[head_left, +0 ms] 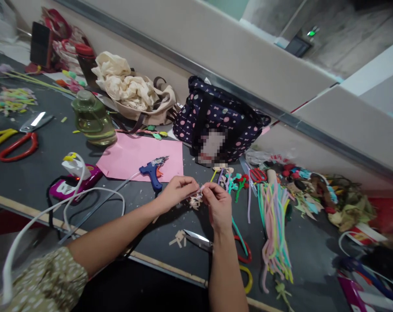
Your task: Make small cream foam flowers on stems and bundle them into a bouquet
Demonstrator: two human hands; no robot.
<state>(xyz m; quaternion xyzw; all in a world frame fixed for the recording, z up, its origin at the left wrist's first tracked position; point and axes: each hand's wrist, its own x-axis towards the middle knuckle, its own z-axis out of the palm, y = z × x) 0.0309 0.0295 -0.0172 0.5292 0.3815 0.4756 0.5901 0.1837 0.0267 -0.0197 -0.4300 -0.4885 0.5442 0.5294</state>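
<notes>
Red print (279,157) on clear plastic (260,157), right of centre, blurs unreadably; mid-frame, left hand (180,190) and right hand (219,204) pinch a small, whitish piece (201,188) between narrowed fingertips.

Single view, worn on the head: looks from above the forearms (118,240), forward and down onto the table (147,242). Close range; left hand (180,190) and right hand (218,203) sit near frame centre. Frame rolled: table edge and partition (222,47) slope down rightward. Upper right reaches past the partition.
</notes>
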